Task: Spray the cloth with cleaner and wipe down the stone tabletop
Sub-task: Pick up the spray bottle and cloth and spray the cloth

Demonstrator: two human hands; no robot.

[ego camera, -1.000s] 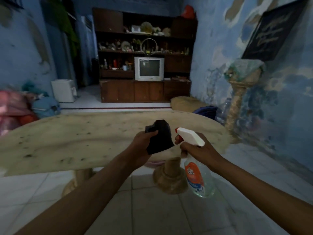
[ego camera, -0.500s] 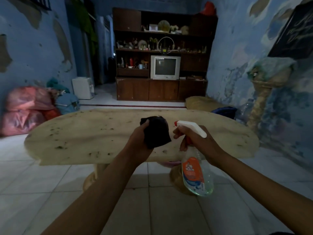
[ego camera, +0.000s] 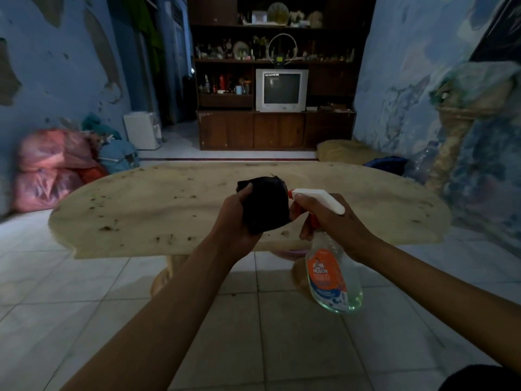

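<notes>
A long pale stone tabletop with dark specks lies across the middle of the view. Above its near edge my left hand grips a bunched black cloth. My right hand holds a clear spray bottle with an orange label by its neck, a finger on the red trigger. The white spray head's nozzle points at the cloth and sits almost against it.
Stone pedestals stand under the tabletop. Pink bags are piled at the left wall. A wooden cabinet with a television stands at the back. A painted stone column rises at the right. White floor tiles run beneath my arms.
The view has shifted so the table sits more central and to the right. Both hands have closed together, and the nozzle is now nearly touching the cloth.
</notes>
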